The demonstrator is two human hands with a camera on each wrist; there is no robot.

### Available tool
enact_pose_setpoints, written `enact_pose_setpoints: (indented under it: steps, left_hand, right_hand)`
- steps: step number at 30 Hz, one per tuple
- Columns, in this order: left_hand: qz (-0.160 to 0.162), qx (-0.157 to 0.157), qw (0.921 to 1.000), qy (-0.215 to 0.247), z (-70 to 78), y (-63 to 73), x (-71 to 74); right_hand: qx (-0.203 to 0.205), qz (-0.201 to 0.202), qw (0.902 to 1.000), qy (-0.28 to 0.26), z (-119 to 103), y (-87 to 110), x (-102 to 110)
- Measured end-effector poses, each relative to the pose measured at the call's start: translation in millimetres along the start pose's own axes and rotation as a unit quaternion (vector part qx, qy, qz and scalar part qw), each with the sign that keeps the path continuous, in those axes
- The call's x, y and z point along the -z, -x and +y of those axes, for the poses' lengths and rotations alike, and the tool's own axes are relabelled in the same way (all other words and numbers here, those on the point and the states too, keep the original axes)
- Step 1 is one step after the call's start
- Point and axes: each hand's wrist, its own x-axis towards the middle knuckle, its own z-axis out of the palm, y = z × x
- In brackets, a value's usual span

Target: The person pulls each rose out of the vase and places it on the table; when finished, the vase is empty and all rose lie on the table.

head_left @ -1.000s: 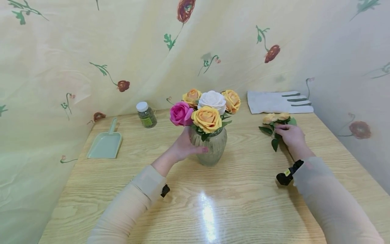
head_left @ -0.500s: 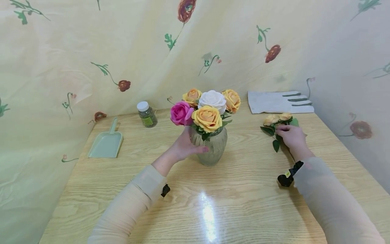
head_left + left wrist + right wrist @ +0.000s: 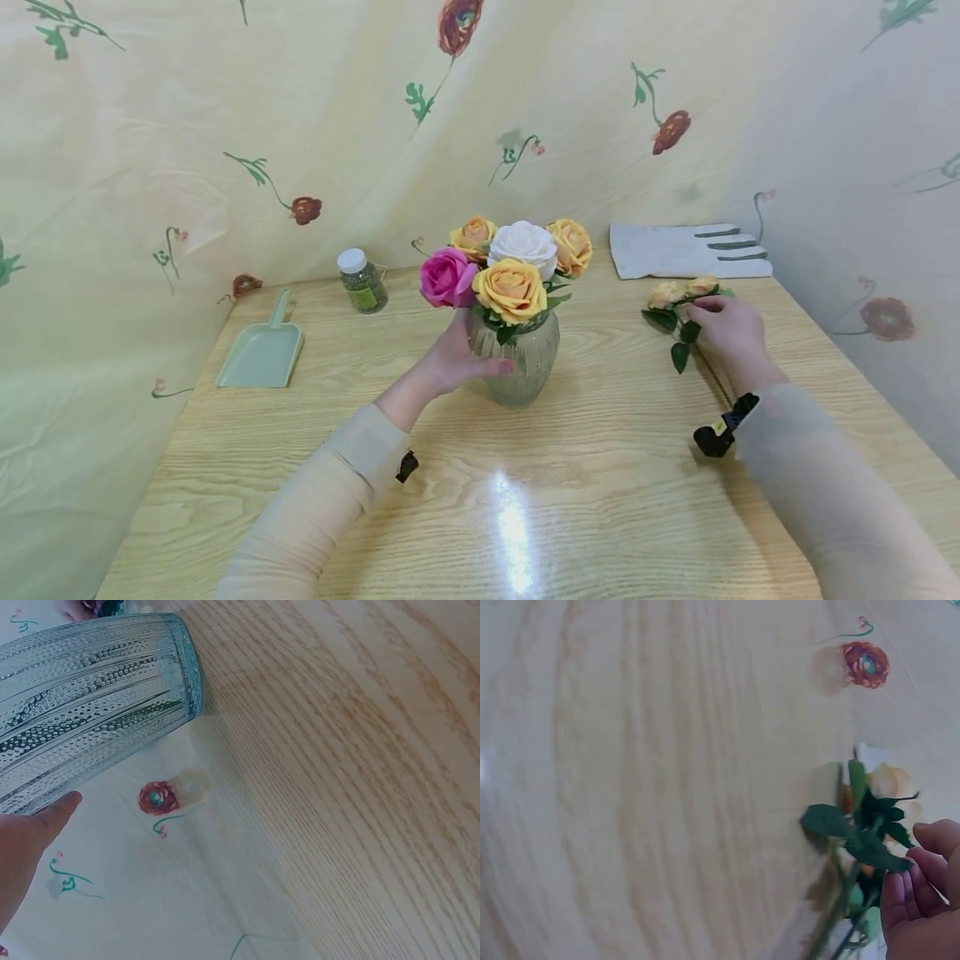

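In the head view, a ribbed glass vase (image 3: pixel 521 375) stands upright with pink, white and yellow roses (image 3: pixel 512 290) in it. My left hand (image 3: pixel 457 358) grips the vase from its left side, thumb across the front, other fingers hidden behind. The left wrist view shows the glass wall (image 3: pixel 90 697) with one finger along it. To the right, a stem with pale yellow roses (image 3: pixel 667 293) and green leaves lies on the table. My right hand (image 3: pixel 727 333) has its fingertips at those leaves (image 3: pixel 874 851), fingers bent; I cannot tell whether they pinch one.
A pale glove (image 3: pixel 667 254) lies at the back right, just behind the loose stem. A white-capped jar (image 3: pixel 363 283) and a light green dustpan (image 3: pixel 262 354) are on the left of the wooden table (image 3: pixel 600 500). Flower-patterned cloth hangs behind.
My right hand has shifted slightly right, uncovering more of the leaves and stem, while the pale rose heads stay nearly in place. The left hand and vase hold still.
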Motion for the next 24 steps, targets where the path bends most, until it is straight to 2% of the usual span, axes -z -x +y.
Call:
enact_pose_setpoints:
  steps: [7,16,19,24]
  left_hand:
    - [-0.001,-0.003,1.0000,0.003,-1.8,0.1,1.1]
    - [0.001,-0.005,0.9999,0.013,-3.3,-0.5,1.6]
    - [-0.002,0.002,0.9998,0.019,-4.3,-1.7,1.9]
    - [-0.010,0.011,0.9997,0.017,-4.7,-2.7,2.2]
  right_hand:
    - [0.033,0.025,0.9988,-0.027,-17,4.1,7]
    - [0.079,0.014,0.9949,-0.061,-52,16.2,5]
    - [0.100,0.013,0.9926,-0.068,-63,21.0,2]
    - [0.112,-0.007,0.9890,-0.096,-80,29.4,-2]
